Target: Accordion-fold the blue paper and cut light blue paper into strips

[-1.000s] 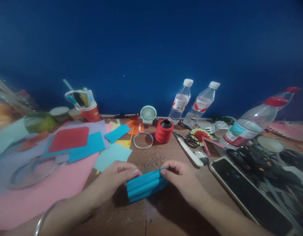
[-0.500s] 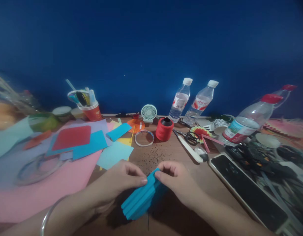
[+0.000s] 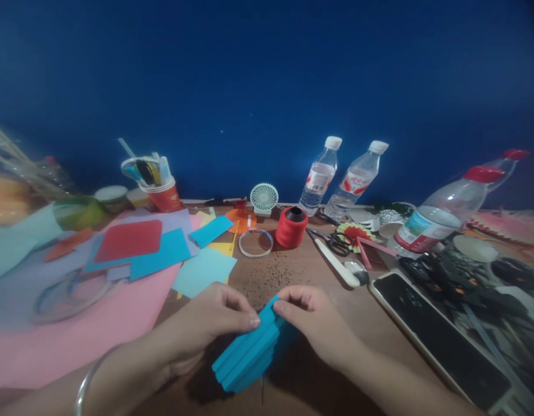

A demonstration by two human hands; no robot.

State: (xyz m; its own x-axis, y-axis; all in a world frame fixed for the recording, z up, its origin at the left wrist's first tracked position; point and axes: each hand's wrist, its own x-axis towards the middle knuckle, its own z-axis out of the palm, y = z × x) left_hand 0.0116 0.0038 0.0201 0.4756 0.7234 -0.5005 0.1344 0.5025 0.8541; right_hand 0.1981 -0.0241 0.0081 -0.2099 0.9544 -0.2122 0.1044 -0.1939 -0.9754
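A sheet of blue pleated paper [image 3: 252,352] is held tilted above the near part of the table, its folds running lengthwise. My left hand [image 3: 217,315] pinches its upper left edge between thumb and fingers. At the top corner, my right hand [image 3: 312,318] grips the same paper, thumb on top. The fingertips beneath the paper are hidden. Beyond the hands, small dark specks [image 3: 273,271] are scattered over the brown table [image 3: 332,312]. A red thread spool [image 3: 292,227] stands past them, beside a clear ring [image 3: 255,243].
Coloured paper sheets [image 3: 132,335] cover the left side. A cup of pens [image 3: 163,193], a small fan [image 3: 264,198] and water bottles [image 3: 319,179] line the back. Scissors [image 3: 336,242], a white-handled cutter [image 3: 336,263] and a phone [image 3: 436,341] lie to the right.
Both hands keep their pinch on the blue paper. Its lower end has dipped slightly, and the whole view has shifted a little.
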